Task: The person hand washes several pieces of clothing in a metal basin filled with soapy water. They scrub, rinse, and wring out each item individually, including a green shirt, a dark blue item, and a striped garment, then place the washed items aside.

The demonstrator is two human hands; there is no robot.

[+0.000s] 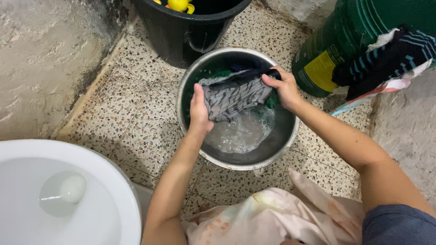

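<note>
Stretching across the mouth of the steel basin [193, 131], a wet grey striped garment [236, 94] hangs taut between two bare hands. The left hand [200, 111] is closed on the garment's lower end, fingers wrapped round the cloth just inside the basin's near-left rim. The right hand [282, 86] is closed too, pinching the garment's dark upper edge over the basin's far-right side. Below the cloth, soapy water [240, 134] fills the bottom of the basin, and more clothing in green and blue [227, 71] lies soaking against the basin's far wall.

The basin sits on a speckled terrazzo floor [136, 122]. Just beyond the basin stands a black bucket [181, 31] with a yellow thing [179, 4] showing inside it. To the basin's far right stands a green drum [345, 41] with a yellow label, and a dark striped cloth [390, 56] is draped over it. On the near side of the basin, pale patterned fabric [268, 218] covers the person's lap. Near-left of the basin is a white toilet bowl [109, 181]. A rough stained wall [41, 59] rises well to the basin's left.
</note>
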